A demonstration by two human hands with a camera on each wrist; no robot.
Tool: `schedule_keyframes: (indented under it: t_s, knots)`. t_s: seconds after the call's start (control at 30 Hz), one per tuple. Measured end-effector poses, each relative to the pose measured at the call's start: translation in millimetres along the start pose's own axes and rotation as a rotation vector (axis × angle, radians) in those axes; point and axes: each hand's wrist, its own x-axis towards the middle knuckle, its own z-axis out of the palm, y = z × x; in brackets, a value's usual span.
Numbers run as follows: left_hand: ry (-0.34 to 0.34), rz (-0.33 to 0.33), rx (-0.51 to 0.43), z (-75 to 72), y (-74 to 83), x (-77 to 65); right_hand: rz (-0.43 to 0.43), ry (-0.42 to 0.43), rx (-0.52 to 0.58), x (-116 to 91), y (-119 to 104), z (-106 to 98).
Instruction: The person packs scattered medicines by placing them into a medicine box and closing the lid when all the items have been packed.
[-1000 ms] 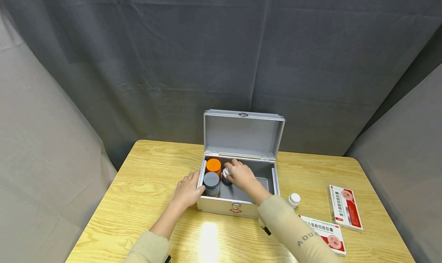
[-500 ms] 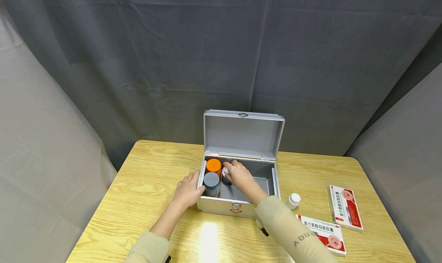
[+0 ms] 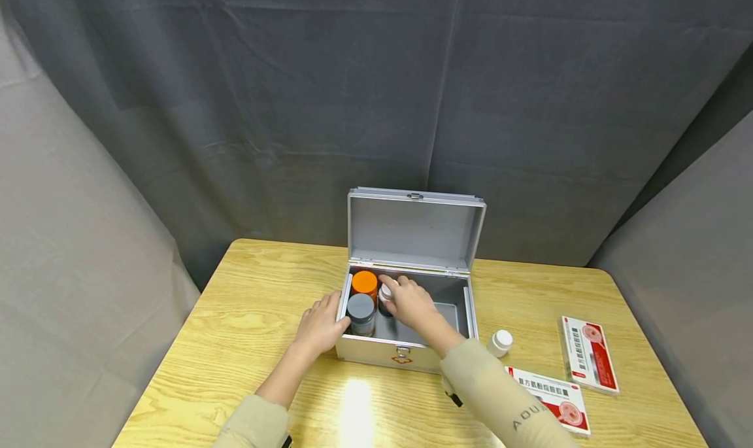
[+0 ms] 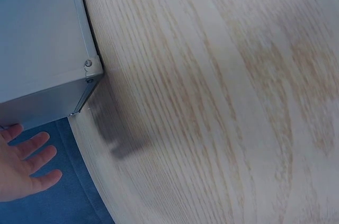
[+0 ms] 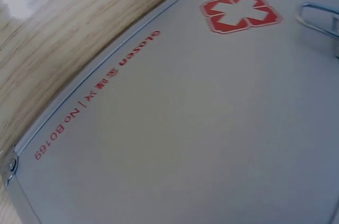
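Note:
An aluminium first-aid box (image 3: 376, 351) stands with its lid raised in the head view. Inside at its left are an orange-capped bottle (image 3: 365, 282) and a grey-lidded jar (image 3: 361, 306). My right hand (image 3: 412, 304) reaches in from the right, its thumb and index finger around the cap of a dark bottle with a white cap (image 3: 385, 292). My left hand (image 3: 320, 322) rests against the box's left side, thumb near the rim. Loosely extended fingers (image 4: 39, 158) show in the left wrist view. Only the box front (image 5: 175, 118) shows in the right wrist view.
To the right of the box stands a small white bottle (image 3: 500, 342). Two red-and-white medicine boxes lie on the wooden table (image 3: 265, 284), one near the front (image 3: 555, 402) and one further right (image 3: 589, 354). A dark curtain (image 3: 294, 108) hangs behind.
The right hand shifts slightly about the white cap, its index finger now looking straighter. The sleeve has moved a little right over the last half second. The left hand stays still.

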Motion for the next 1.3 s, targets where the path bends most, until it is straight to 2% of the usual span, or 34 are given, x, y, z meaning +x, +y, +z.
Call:
schedule_keyframes:
  t_s: [0.17, 0.4, 0.53, 0.87, 1.1, 1.3]
  knots:
    - [0.001, 0.003, 0.006, 0.4, -0.4, -0.7, 0.003, -0.001, -0.001, -9.8, 1.7, -12.6]
    - [0.006, 0.004, -0.005, 0.2, 0.3, -0.8, -0.107, 0.043, -0.006, -25.4, 8.1, -31.7]
    - [0.013, 0.004, -0.007, -0.3, 0.2, -1.2, -0.135, 0.061, -0.01, -33.8, 13.6, -41.8]
    - [0.0, -0.005, -0.007, -0.6, 1.3, -1.3, -0.117, 0.207, 0.015, -54.8, 38.2, -59.6]
    - [-0.001, -0.007, -0.006, -0.7, 1.2, -0.7, -0.053, 0.282, 0.076, -72.2, 58.3, -72.8]
    - [-0.006, -0.009, -0.005, -0.3, 0.5, -0.6, 0.018, 0.355, 0.083, -88.5, 77.3, -78.8]
